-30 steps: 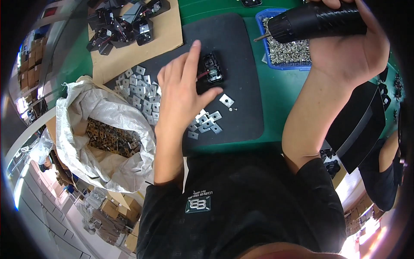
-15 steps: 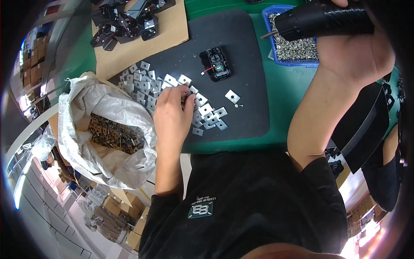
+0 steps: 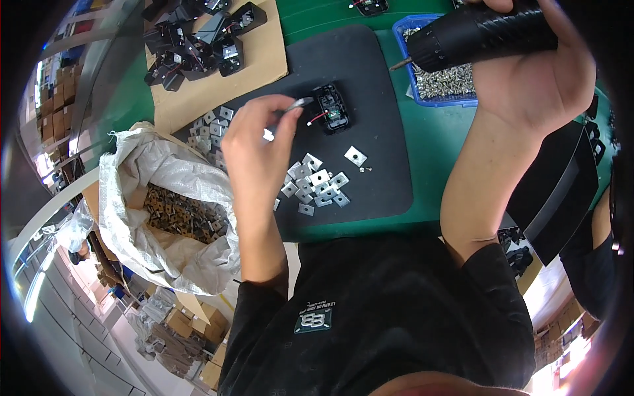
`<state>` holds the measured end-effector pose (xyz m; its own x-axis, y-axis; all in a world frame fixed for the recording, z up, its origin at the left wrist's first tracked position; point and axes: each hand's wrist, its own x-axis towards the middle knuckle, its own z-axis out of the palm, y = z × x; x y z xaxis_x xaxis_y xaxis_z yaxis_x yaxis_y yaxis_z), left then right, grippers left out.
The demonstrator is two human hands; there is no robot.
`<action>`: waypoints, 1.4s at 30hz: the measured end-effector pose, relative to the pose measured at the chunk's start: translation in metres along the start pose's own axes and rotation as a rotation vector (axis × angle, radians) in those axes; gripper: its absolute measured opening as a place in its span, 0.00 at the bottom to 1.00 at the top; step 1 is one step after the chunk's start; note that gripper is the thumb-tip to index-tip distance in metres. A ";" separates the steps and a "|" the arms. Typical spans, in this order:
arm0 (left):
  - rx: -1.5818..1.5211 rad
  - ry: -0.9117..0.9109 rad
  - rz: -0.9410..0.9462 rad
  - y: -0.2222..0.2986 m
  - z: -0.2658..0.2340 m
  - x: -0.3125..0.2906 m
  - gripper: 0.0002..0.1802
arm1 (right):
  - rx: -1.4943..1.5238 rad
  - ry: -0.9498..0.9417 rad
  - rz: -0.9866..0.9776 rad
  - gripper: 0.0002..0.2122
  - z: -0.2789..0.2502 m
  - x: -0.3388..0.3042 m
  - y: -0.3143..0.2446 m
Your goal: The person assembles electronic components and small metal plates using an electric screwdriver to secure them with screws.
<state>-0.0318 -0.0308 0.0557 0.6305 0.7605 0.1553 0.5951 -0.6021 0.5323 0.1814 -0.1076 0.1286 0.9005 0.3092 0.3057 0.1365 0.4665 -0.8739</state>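
My left hand (image 3: 256,142) pinches a small square metal plate (image 3: 301,103) between thumb and fingertips, tilted nearly edge-on. It hovers just left of an open black plastic housing (image 3: 333,105) with a green circuit board and a red lead. My right hand (image 3: 531,89) is wrapped around a black electric screwdriver (image 3: 485,36), its bit pointing left in front of the screw bin. Below the left hand lies a loose pile of silvery plates (image 3: 320,178), each with a hole. One separate plate (image 3: 355,156) rests further right, with a couple of small screws (image 3: 364,169) beside it.
A blue bin (image 3: 439,102) full of screws stands at the right. Several black housings (image 3: 191,53) lie on cardboard (image 3: 264,63) at the far left. A white woven sack (image 3: 122,198) holds more metal pieces. Another person's arm (image 3: 601,221) shows at the right edge.
My left hand has lifted a plate from the pile and moved up to beside the black housing. The screwdriver in my right hand has shifted slightly left and down.
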 end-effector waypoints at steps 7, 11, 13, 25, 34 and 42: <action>-0.018 -0.114 0.074 0.007 0.016 0.004 0.08 | -0.026 0.061 0.031 0.25 0.004 0.001 -0.004; -0.025 -0.077 0.070 0.006 0.026 0.004 0.08 | 0.020 0.049 0.019 0.25 -0.001 0.005 0.001; 0.010 -0.049 0.116 0.002 0.033 0.004 0.10 | 0.014 0.066 0.015 0.24 -0.001 0.006 0.002; -0.197 -0.218 -0.115 0.006 0.038 0.011 0.18 | -0.005 -0.041 -0.025 0.22 -0.028 0.022 0.024; -0.271 -0.224 -0.050 0.001 0.048 0.015 0.16 | 0.011 0.006 0.131 0.16 -0.028 0.025 0.041; -0.298 -0.241 -0.148 -0.006 0.044 0.014 0.18 | 0.038 -0.006 0.142 0.17 -0.024 0.023 0.045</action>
<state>-0.0050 -0.0275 0.0175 0.6688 0.7334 -0.1219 0.5403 -0.3668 0.7573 0.2182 -0.0997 0.0871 0.9072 0.3792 0.1822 -0.0080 0.4485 -0.8938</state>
